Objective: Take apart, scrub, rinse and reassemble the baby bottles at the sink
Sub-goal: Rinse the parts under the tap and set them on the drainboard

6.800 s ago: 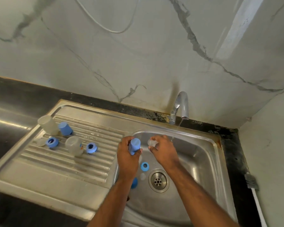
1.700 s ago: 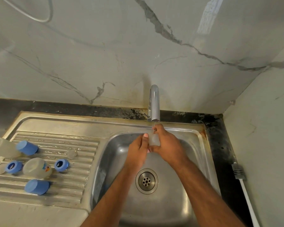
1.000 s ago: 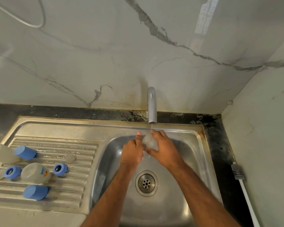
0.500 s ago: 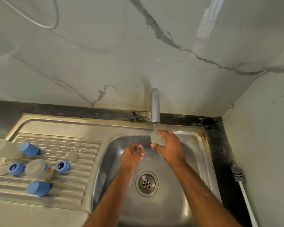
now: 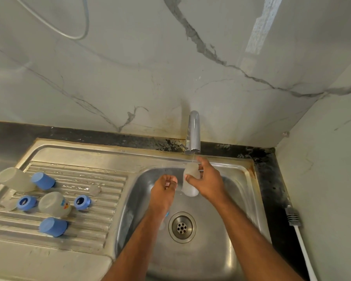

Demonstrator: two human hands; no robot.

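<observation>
My right hand (image 5: 210, 182) grips a clear baby bottle body (image 5: 190, 182) in the sink basin (image 5: 239, 201). Its open mouth sits right under the tap (image 5: 193, 132), where a thin stream of water runs. My left hand (image 5: 163, 192) hovers just left of the bottle with curled fingers and holds nothing. A bit of a blue ring (image 5: 167, 214) shows under my left wrist. On the drainboard (image 5: 101, 218) lie two clear bottle bodies (image 5: 15, 179) (image 5: 55, 204), two blue caps (image 5: 43, 181) (image 5: 53, 227), two blue rings (image 5: 25, 202) (image 5: 82, 202) and a clear teat (image 5: 94, 189).
The drain (image 5: 182, 227) lies at the basin's middle, below both hands. A bottle brush with a white handle (image 5: 298, 234) rests on the dark counter at the right, by the side wall. Marble wall rises directly behind the tap.
My left hand let go of the bottle and drew back to the left. My right hand alone now keeps the bottle under the stream, turned more upright.
</observation>
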